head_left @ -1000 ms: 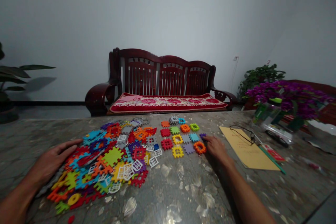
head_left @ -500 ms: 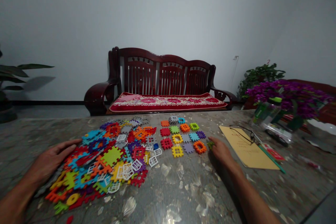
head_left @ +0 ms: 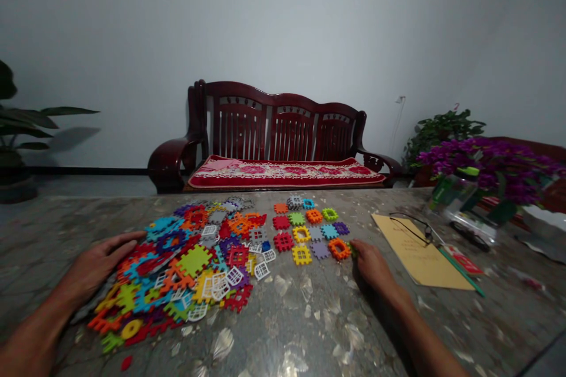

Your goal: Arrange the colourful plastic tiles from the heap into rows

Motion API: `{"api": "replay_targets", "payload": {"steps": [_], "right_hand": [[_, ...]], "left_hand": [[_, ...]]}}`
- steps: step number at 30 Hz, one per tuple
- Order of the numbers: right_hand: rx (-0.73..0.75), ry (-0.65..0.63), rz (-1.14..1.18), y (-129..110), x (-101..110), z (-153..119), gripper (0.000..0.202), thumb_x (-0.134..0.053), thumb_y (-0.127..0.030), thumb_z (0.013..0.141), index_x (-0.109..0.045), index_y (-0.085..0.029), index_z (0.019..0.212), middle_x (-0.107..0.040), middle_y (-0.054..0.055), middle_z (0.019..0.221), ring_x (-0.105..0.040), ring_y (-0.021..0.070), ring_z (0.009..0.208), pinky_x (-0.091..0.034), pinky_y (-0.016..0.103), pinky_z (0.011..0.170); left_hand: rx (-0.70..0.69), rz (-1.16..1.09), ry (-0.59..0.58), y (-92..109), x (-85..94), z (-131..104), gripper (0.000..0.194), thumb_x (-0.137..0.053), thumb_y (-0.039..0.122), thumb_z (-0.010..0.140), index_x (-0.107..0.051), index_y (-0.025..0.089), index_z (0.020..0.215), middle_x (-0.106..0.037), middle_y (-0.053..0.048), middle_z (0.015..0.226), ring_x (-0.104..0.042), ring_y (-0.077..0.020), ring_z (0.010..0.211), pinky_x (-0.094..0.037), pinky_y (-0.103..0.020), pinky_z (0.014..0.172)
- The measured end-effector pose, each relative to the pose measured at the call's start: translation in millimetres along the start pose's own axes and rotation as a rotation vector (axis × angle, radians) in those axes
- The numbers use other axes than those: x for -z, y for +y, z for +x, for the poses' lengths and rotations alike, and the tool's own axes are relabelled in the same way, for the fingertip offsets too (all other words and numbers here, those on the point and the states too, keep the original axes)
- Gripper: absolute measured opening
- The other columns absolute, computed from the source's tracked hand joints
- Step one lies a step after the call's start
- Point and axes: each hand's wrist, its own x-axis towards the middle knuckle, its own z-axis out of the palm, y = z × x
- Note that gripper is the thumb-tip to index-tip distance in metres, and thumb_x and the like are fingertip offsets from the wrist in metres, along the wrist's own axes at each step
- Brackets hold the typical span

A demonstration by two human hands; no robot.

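My left hand lies at the left edge of a heap of coloured interlocking plastic pieces, fingers stretched out and touching it. White window-shaped pieces lie on the heap's right side. My right hand has its fingers closed on a small green interlocking piece, mostly hidden under the fingertips. Just left of it is an orange square piece with a hole. That one belongs to a loose grid of separate square pieces, among them a yellow window piece and a purple piece.
Right of my right hand lie a tan booklet, eyeglasses and a green pencil. A clear bottle and purple flowers stand farther back. Beyond the stone-patterned table is a dark wooden bench.
The view has shifted slightly, so everything sits a little farther right. My right fingers have drawn closer to the orange holed piece with the green piece. My left hand stays by the heap.
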Motion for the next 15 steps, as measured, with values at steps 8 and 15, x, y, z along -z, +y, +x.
{"api": "replay_targets", "payload": {"steps": [8, 15], "right_hand": [[0.354, 0.193, 0.248, -71, 4, -12, 0.041, -0.047, -0.013, 0.089, -0.078, -0.02, 0.115, -0.076, 0.012, 0.123, -0.069, 0.027, 0.117, -0.052, 0.044, 0.105], [0.565, 0.09, 0.255, -141, -23, -35, 0.054, -0.05, 0.002, 0.078, -0.076, -0.024, 0.117, -0.076, 0.008, 0.124, -0.067, 0.0255, 0.119, -0.052, 0.043, 0.103]], "left_hand": [[-0.016, -0.034, 0.007, -3, -4.9, -3, 0.048, -0.062, 0.05, 0.075, -0.08, 0.021, 0.108, -0.085, -0.007, 0.11, -0.077, -0.0312, 0.103, -0.059, -0.039, 0.092], [-0.04, -0.03, -0.019, 1, -4.5, -5, 0.042, -0.061, 0.048, 0.075, -0.081, 0.021, 0.1, -0.085, -0.007, 0.111, -0.076, -0.0318, 0.106, -0.056, -0.041, 0.099]]}}
